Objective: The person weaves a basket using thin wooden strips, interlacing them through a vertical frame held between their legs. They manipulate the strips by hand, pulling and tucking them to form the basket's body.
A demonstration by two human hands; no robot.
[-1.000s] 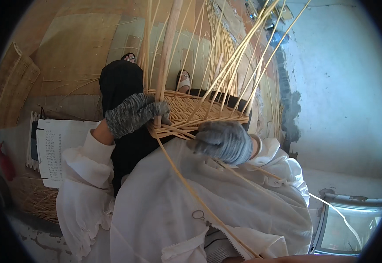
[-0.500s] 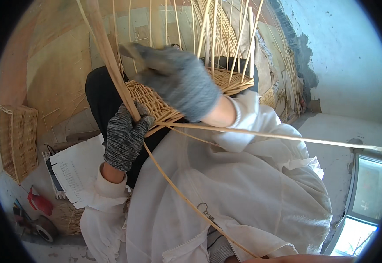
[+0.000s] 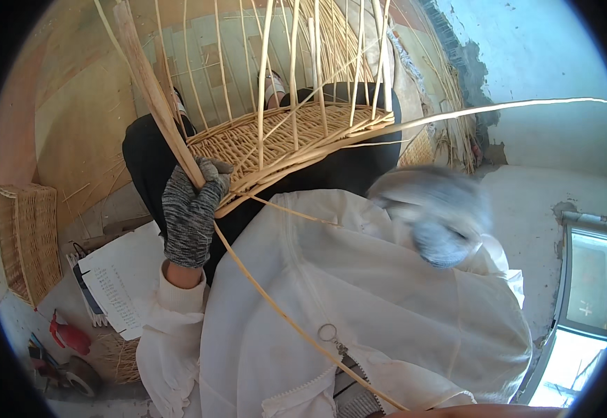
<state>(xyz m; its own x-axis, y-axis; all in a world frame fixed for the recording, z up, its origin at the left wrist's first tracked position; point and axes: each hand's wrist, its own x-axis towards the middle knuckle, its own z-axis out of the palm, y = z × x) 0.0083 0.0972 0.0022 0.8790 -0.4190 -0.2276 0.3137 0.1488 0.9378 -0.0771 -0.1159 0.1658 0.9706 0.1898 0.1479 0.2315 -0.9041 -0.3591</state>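
Note:
A half-woven wicker basket (image 3: 247, 141) rests on my lap, its upright stakes fanning toward the top of the view. My left hand (image 3: 190, 212), in a grey knit glove, is closed around a thick flat stake (image 3: 151, 90) at the basket's near-left rim. My right hand (image 3: 437, 221), also gloved, is a blur in front of my white jacket, off the basket; whether it holds anything is unclear. A long willow rod (image 3: 498, 108) runs from the rim out to the right. Another thin rod (image 3: 275, 306) slants down across my chest.
A finished woven basket (image 3: 28, 240) stands at the left. A sheet of paper (image 3: 119, 279) and a red tool (image 3: 70, 336) lie on the floor beside it. Loose willow rods (image 3: 449, 125) lean on the wall. A window frame (image 3: 589, 279) is at right.
My right hand has left the basket's top and swung down to the right in front of my chest. The left hand has slid up the thick stake to the rim. The long rod now points up right.

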